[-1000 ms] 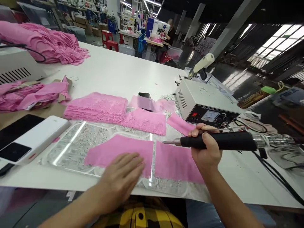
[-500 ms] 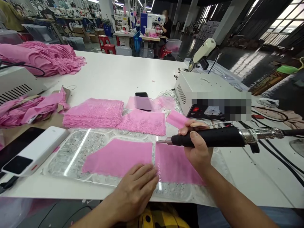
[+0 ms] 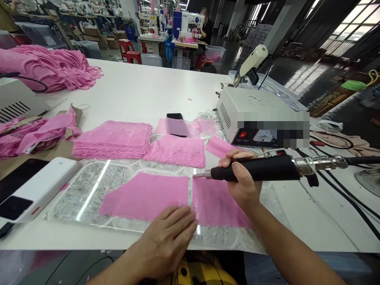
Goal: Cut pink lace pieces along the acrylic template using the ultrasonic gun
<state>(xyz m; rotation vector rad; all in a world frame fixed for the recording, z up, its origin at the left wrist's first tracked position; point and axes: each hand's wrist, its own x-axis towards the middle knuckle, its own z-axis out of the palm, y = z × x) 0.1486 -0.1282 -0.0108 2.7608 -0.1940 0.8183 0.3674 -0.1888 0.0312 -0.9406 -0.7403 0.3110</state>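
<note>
A white worktop [image 3: 139,91] carries a clear plate [image 3: 86,194] at its near edge — pink fabric panels [image 3: 145,196] on it. Stacked pink lace [image 3: 114,138] lies behind, a grey control box [image 3: 252,114] far right, a white power bank [image 3: 38,186] near left.

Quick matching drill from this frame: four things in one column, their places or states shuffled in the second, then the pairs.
1. left hand
2. right hand
3. black phone
4. white power bank

A. lying at the table's left edge
B. gripping the black-handled cutting tool
C. pressed flat on the pink fabric piece
D. lying on pink lace behind the stacks

Pairs: 1-C, 2-B, 3-D, 4-A
</note>
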